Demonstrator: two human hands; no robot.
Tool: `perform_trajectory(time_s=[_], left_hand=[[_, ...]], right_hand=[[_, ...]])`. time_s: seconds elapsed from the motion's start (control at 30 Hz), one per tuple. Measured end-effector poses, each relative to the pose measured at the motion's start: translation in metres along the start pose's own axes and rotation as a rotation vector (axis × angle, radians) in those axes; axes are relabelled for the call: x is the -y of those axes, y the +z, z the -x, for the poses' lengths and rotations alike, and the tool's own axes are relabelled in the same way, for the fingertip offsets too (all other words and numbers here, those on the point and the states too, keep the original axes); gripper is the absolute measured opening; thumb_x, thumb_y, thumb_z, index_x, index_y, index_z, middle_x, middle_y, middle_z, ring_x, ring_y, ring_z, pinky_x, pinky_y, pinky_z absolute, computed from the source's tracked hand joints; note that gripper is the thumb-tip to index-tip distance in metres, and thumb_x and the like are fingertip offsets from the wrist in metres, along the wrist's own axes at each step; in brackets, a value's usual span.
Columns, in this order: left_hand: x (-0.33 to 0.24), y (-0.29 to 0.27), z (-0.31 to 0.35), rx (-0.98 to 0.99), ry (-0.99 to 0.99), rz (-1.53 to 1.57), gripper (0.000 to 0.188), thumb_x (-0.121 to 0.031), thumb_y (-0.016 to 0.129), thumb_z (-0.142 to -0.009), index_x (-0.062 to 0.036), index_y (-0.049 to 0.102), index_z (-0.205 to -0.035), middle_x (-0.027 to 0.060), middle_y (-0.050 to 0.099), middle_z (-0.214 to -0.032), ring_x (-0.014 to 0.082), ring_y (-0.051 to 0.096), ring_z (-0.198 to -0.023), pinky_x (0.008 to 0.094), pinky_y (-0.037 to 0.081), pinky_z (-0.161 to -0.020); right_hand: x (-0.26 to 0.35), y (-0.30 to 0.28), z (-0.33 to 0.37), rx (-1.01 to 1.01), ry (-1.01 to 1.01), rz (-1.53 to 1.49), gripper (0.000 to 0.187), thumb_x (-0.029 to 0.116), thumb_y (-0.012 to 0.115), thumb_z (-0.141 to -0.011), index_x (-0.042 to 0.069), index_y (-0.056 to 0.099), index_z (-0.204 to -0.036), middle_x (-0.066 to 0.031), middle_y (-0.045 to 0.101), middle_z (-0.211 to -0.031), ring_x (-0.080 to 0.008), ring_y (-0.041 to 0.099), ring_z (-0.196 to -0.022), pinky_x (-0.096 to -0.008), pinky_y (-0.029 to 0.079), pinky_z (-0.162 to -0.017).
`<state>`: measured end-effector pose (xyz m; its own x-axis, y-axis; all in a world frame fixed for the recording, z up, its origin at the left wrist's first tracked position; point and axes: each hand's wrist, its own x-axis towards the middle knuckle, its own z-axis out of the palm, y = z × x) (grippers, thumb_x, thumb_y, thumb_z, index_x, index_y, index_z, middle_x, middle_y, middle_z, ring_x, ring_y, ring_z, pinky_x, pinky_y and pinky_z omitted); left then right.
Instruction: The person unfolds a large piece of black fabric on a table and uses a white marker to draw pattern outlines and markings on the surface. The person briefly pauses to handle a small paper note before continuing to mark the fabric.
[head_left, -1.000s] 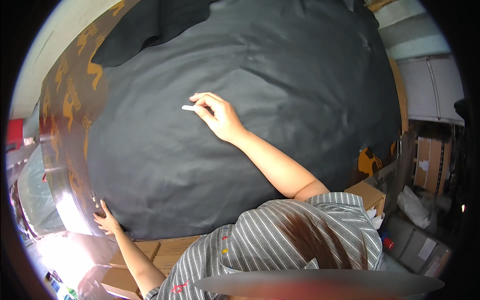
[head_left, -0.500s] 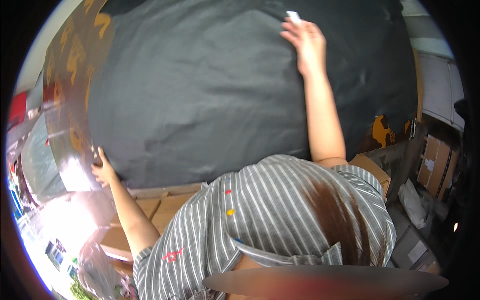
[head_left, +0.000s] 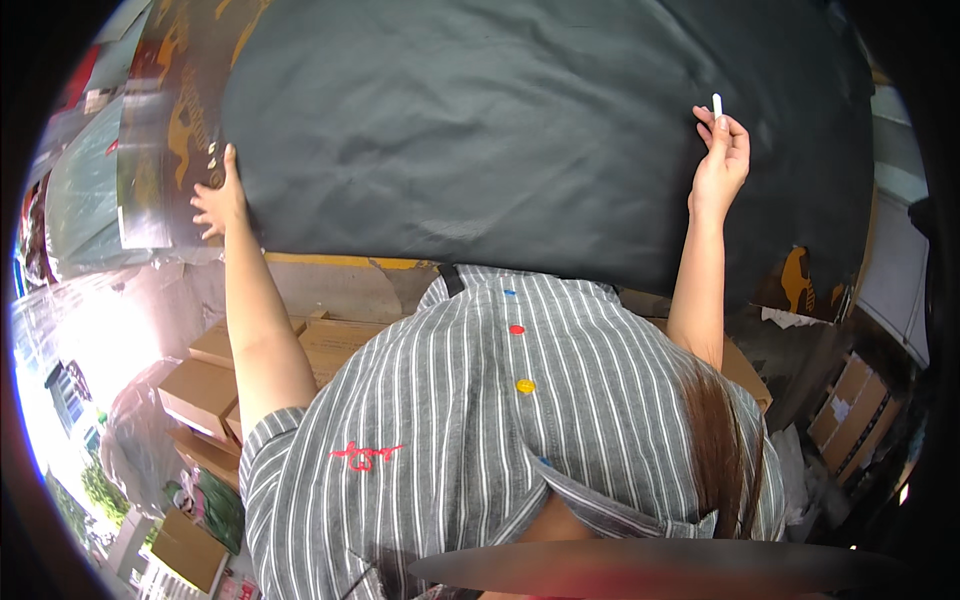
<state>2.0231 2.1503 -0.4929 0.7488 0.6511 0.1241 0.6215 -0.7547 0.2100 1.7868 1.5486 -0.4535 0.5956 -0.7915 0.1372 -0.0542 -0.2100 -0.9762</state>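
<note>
A wide sheet of black, leather-like material [head_left: 450,130] lies spread over the table, with soft wrinkles across it. My left hand [head_left: 222,200] rests at the sheet's left edge with its fingers spread, on the brown patterned table cover [head_left: 165,160]. Above the right part of the sheet, my right hand [head_left: 722,165] pinches a short white stick, which looks like chalk [head_left: 717,106], between thumb and fingers. The stick points away from me.
Cardboard boxes [head_left: 200,395] are stacked below the table's near left side. Beyond the left edge hangs clear plastic sheeting [head_left: 85,220]. Another carton [head_left: 850,410] stands at the lower right, and a clear plastic bag [head_left: 140,430] sits by the boxes.
My right hand has come nearer and to the right, still holding the chalk. My left hand's fingers have spread at the sheet's edge. The whole view has shifted with my body.
</note>
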Motion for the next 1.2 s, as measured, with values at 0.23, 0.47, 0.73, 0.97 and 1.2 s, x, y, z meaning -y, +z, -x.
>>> perform_trajectory(time_s=[0.23, 0.47, 0.73, 0.97, 1.2], left_hand=[[0.015, -0.005, 0.003, 0.100, 0.189, 0.035, 0.127, -0.099, 0.047, -0.060, -0.0187, 0.028, -0.157, 0.0285, 0.016, -0.160, 0.0536, 0.007, -0.147, 0.0736, 0.002, -0.111], [0.014, -0.005, 0.013, 0.062, 0.236, 0.077, 0.130, -0.097, 0.053, -0.057, -0.0157, 0.030, -0.156, 0.0303, 0.018, -0.159, 0.0536, 0.008, -0.147, 0.0733, 0.001, -0.111], [0.011, -0.002, 0.009, 0.057, 0.224, 0.132, 0.122, -0.092, 0.056, -0.063, -0.0151, 0.031, -0.155, 0.0303, 0.017, -0.159, 0.0556, 0.005, -0.146, 0.0760, -0.002, -0.109], [-0.048, -0.005, 0.063, 0.020, 0.895, 0.299, 0.076, -0.069, 0.054, -0.088, -0.0260, 0.043, -0.149, 0.0167, 0.025, -0.161, 0.0503, 0.008, -0.148, 0.0749, 0.000, -0.110], [-0.109, 0.027, 0.067, 0.132, 0.937, 0.155, 0.080, -0.078, 0.040, -0.088, -0.0333, 0.032, -0.154, 0.0070, 0.022, -0.164, 0.0454, 0.010, -0.150, 0.0723, 0.003, -0.113]], right_hand=[[-0.005, 0.031, 0.047, 0.151, -0.201, 0.215, 0.024, 0.024, 0.055, -0.103, 0.001, 0.063, -0.103, -0.0094, 0.071, -0.116, -0.0281, 0.048, -0.136, -0.0348, 0.040, -0.106], [0.028, 0.092, 0.104, 0.516, -0.131, 0.083, 0.016, 0.017, 0.072, -0.092, 0.003, 0.070, -0.101, -0.0049, 0.072, -0.088, -0.0102, 0.065, -0.080, -0.0250, 0.051, -0.076], [0.022, 0.116, 0.088, 0.404, -0.196, 0.091, 0.023, 0.024, 0.065, -0.098, 0.002, 0.066, -0.104, -0.0051, 0.073, -0.089, -0.0091, 0.066, -0.082, -0.0247, 0.050, -0.077], [0.000, 0.027, 0.039, 0.016, -0.195, 0.503, 0.035, 0.035, 0.047, -0.105, 0.004, 0.063, -0.111, -0.0109, 0.070, -0.114, -0.0275, 0.053, -0.129, -0.0422, 0.033, -0.109], [-0.047, -0.021, 0.022, -0.014, -0.117, 0.749, 0.036, 0.038, 0.037, -0.106, 0.012, 0.057, -0.122, 0.0034, 0.052, -0.148, -0.0328, 0.023, -0.149, -0.0610, -0.001, -0.116]])
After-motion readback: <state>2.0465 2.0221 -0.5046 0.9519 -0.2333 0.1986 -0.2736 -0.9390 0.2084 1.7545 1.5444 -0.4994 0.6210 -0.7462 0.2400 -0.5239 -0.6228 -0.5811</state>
